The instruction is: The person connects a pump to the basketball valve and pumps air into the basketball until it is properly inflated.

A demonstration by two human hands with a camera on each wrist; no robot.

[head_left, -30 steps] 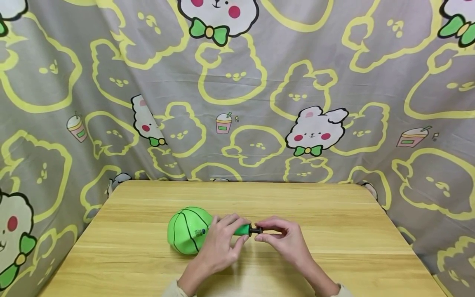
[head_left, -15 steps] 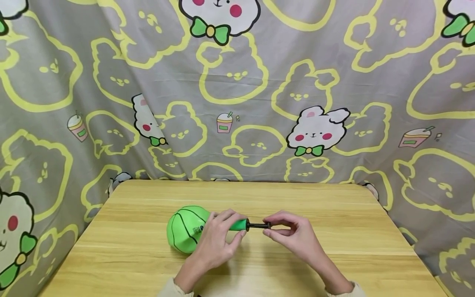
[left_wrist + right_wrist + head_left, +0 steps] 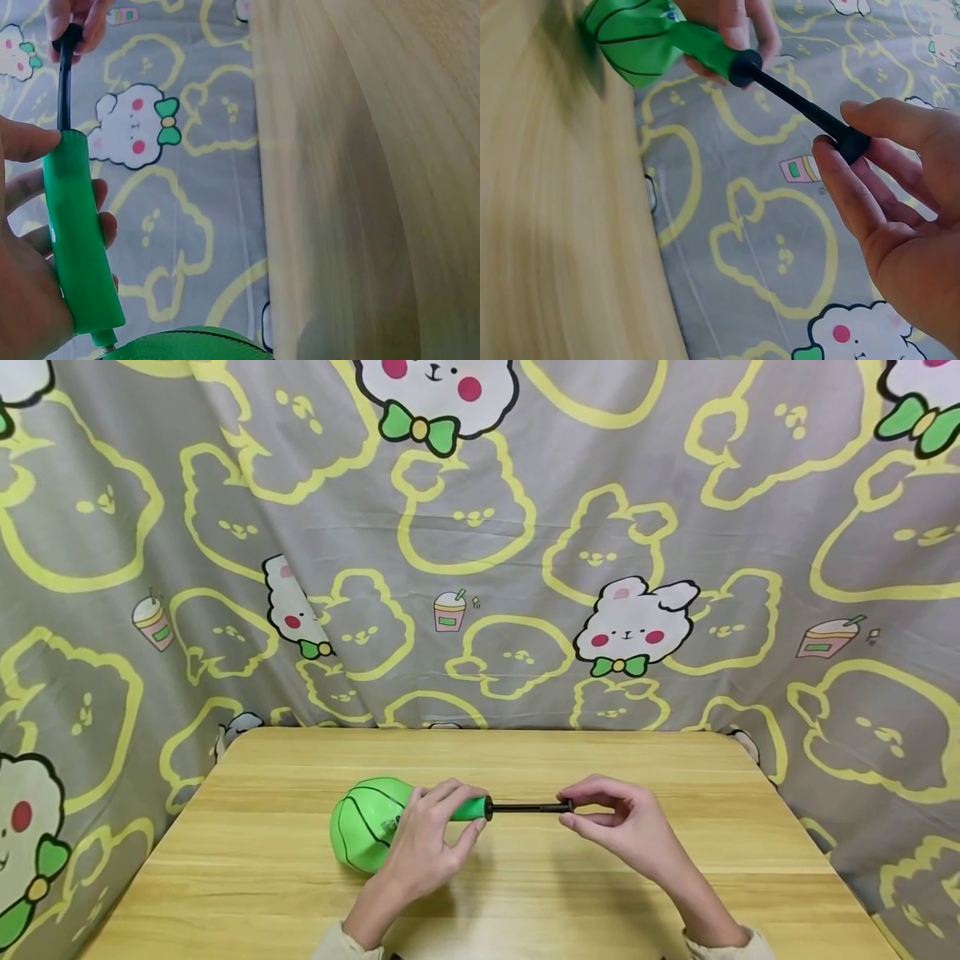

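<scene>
A green ball with black lines (image 3: pixel 365 823), partly dented, is at the left in the head view. Against it sits the nozzle end of a green hand pump (image 3: pixel 75 232), its needle meeting the ball in the left wrist view. My left hand (image 3: pixel 429 837) grips the pump's green barrel, thumb near the black collar. The black plunger rod (image 3: pixel 525 808) extends far out of the barrel to the right. My right hand (image 3: pixel 626 827) pinches the black knob (image 3: pixel 853 145) at the rod's end between thumb and fingers. My left hand hides part of the barrel and ball.
A wooden table (image 3: pixel 675 893) lies beneath both hands. Behind and around it hangs a grey curtain (image 3: pixel 510 560) with yellow outlines and white rabbit faces.
My right hand has moved to the right, drawing the plunger rod well out of the barrel. The left hand, pump barrel and ball have shifted slightly left.
</scene>
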